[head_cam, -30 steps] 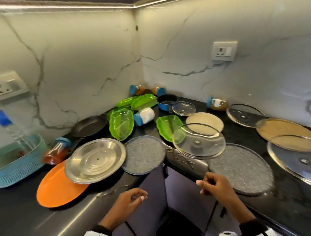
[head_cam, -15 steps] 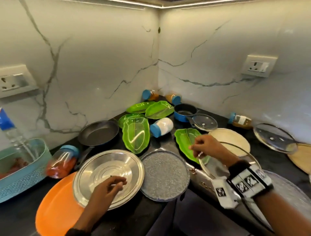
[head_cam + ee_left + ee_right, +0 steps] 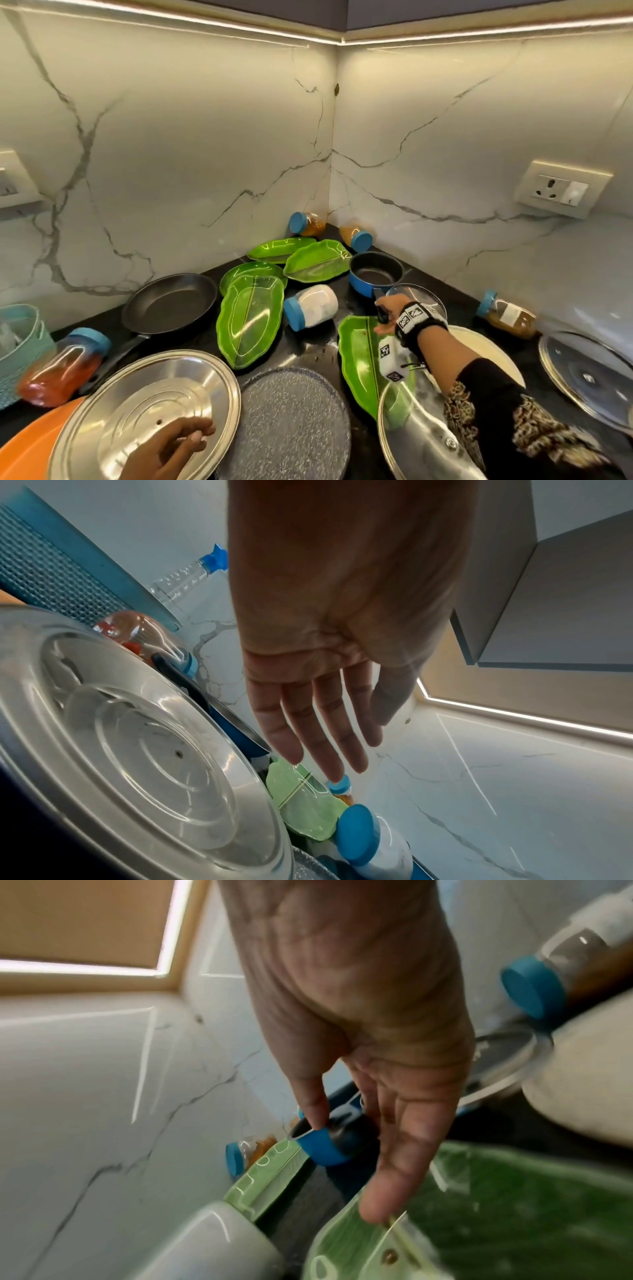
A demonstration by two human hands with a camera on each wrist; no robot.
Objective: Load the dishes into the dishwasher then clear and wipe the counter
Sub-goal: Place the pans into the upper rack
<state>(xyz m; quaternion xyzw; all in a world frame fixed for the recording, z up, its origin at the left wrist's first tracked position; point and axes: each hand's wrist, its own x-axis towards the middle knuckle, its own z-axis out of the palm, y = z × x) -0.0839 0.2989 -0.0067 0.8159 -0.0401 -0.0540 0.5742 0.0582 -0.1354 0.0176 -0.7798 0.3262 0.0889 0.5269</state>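
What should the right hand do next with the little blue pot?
Probably close round the handle and lift. The right hand is at the blue saucepan's black handle, fingers not yet wrapped; the left hand hovers open over the steel lid.

We see our right hand (image 3: 359, 1042) reaching down the middle of the frame, fingers straight, thumb near the blue saucepan (image 3: 323, 1146). A green leaf plate (image 3: 514, 1218) fills the lower right; a blue-capped jar (image 3: 548, 985) lies upper right.

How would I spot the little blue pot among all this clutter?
Look to the corner where the two marble walls meet. On the black counter just before it, right of the green leaf plates, stands the blue saucepan, the only blue-sided pot with a dark inside.
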